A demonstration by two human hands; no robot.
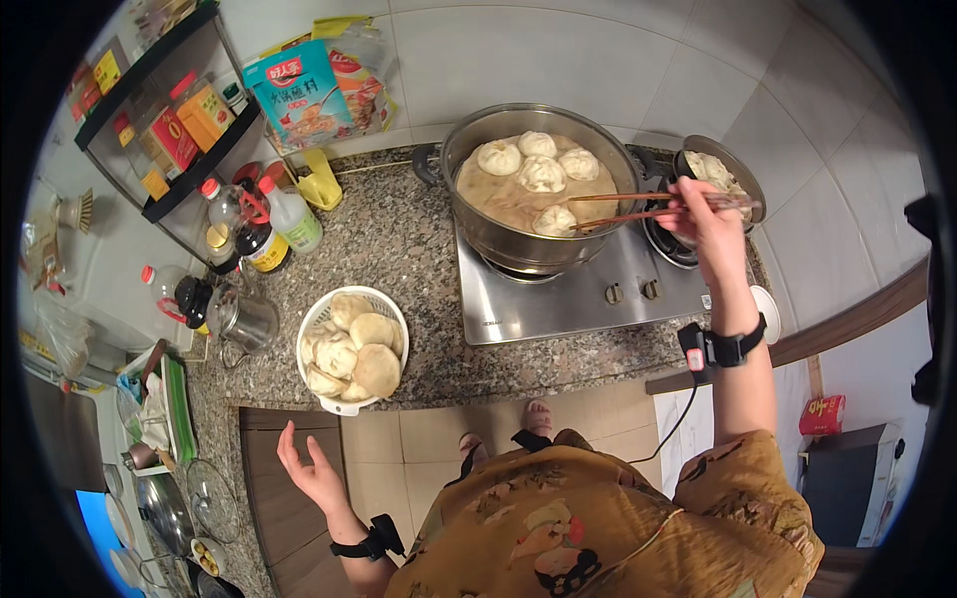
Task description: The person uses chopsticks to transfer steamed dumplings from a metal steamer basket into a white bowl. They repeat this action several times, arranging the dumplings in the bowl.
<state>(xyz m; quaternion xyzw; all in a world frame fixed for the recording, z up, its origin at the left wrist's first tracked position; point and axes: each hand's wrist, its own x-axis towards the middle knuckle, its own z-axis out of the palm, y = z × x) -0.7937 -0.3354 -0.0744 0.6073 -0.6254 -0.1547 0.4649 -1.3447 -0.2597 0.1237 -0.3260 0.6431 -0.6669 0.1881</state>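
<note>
My right hand holds a pair of long wooden chopsticks, their tips beside a steamed bun at the near side of a large steel steamer pot. Several more buns sit on the brown steamer cloth in the pot, towards its back. My left hand is empty with fingers apart, just below the counter edge. Above it stands a white plastic basket heaped with buns and flat round breads. Behind my right hand a smaller pan holds more buns.
The steamer stands on a steel gas hob set in a speckled granite counter. Bottles, a steel pitcher and a spice rack stand at left. Glass lids lie farther down. A cable hangs from my right wrist.
</note>
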